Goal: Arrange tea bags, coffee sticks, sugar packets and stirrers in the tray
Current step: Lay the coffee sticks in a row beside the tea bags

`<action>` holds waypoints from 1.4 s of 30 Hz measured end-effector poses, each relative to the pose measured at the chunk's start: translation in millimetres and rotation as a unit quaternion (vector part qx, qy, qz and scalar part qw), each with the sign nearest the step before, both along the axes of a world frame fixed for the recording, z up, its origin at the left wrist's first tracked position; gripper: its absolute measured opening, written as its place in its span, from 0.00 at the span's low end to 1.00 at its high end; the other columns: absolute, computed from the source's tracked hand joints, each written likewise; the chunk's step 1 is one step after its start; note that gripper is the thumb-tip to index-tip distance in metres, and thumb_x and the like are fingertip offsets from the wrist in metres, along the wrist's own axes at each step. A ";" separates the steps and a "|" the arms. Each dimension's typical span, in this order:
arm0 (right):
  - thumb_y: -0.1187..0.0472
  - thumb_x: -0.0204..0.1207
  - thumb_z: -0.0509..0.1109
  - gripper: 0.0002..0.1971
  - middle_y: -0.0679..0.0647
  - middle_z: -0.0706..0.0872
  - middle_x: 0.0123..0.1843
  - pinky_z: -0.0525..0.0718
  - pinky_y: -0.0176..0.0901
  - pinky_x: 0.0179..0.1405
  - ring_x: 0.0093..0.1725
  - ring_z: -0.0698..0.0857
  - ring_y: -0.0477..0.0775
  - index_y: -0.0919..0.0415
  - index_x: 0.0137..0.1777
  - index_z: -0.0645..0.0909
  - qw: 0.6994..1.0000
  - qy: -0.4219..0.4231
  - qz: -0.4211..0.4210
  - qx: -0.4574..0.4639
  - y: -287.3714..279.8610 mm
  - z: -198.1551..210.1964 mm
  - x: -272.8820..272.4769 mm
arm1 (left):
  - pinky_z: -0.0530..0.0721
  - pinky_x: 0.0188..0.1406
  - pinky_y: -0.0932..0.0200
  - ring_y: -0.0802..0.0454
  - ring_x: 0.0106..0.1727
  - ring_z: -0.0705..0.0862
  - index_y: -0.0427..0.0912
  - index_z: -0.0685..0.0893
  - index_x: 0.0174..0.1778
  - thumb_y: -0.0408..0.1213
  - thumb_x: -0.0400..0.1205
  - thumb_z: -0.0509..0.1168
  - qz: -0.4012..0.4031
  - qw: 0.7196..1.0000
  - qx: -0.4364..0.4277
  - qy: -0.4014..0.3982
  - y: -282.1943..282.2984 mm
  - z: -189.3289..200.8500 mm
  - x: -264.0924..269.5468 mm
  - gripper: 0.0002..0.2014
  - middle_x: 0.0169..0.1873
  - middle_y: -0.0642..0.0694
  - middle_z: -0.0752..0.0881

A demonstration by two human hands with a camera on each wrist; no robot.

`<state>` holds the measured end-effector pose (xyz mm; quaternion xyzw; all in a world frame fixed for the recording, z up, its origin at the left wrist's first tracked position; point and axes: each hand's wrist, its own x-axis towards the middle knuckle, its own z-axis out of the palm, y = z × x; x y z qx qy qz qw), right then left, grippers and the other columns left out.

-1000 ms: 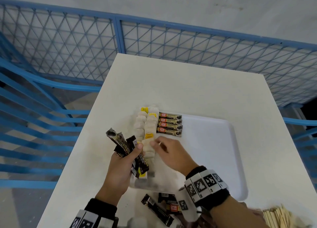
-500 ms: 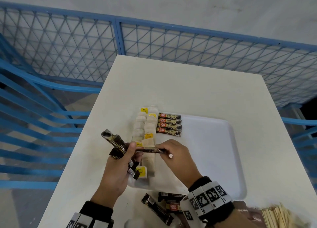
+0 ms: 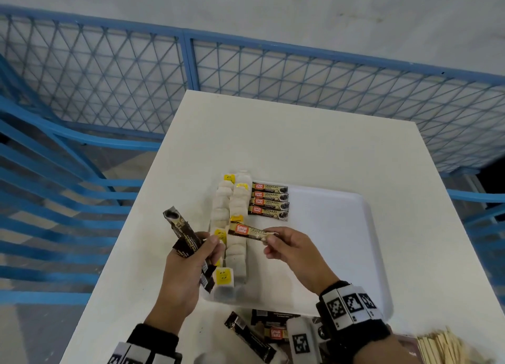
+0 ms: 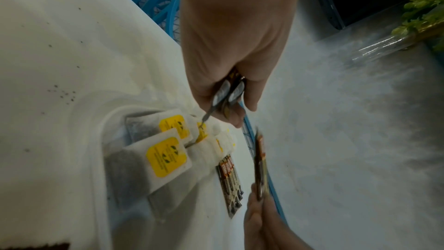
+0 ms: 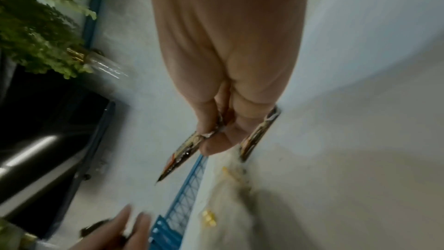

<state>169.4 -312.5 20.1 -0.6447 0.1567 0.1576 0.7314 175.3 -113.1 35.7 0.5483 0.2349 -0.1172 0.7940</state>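
Note:
A white tray (image 3: 341, 254) lies on the white table. Along its left side run two rows of tea bags (image 3: 229, 221) with yellow tags; several coffee sticks (image 3: 269, 201) lie side by side at its far left. My left hand (image 3: 188, 270) grips a bundle of dark coffee sticks (image 3: 183, 232) at the tray's left edge. My right hand (image 3: 289, 250) pinches one coffee stick (image 3: 248, 232) by its end and holds it flat above the tea bags. The same single stick (image 5: 182, 154) shows edge-on in the right wrist view, and the left hand's bundle (image 4: 228, 94) in the left wrist view.
More coffee sticks (image 3: 251, 336) lie loose on the table in front of the tray. A heap of wooden stirrers (image 3: 448, 350) sits at the near right corner. A blue mesh fence (image 3: 246, 71) surrounds the table on the far and left sides.
My right hand has drawn one coffee stick out of the left hand's bundle and moved it right and slightly away, over the tea bags. The left hand holds the bundle a little higher.

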 end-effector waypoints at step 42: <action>0.56 0.76 0.70 0.06 0.49 0.85 0.36 0.74 0.26 0.29 0.28 0.78 0.35 0.57 0.42 0.77 0.980 -0.055 0.122 -0.151 20.3 23.1 -0.3 | 0.89 0.41 0.51 0.41 0.44 0.87 0.32 0.83 0.52 0.37 0.73 0.68 -0.103 0.994 -0.031 0.031 -18.8 7.8 -8.3 0.15 0.43 0.36 0.90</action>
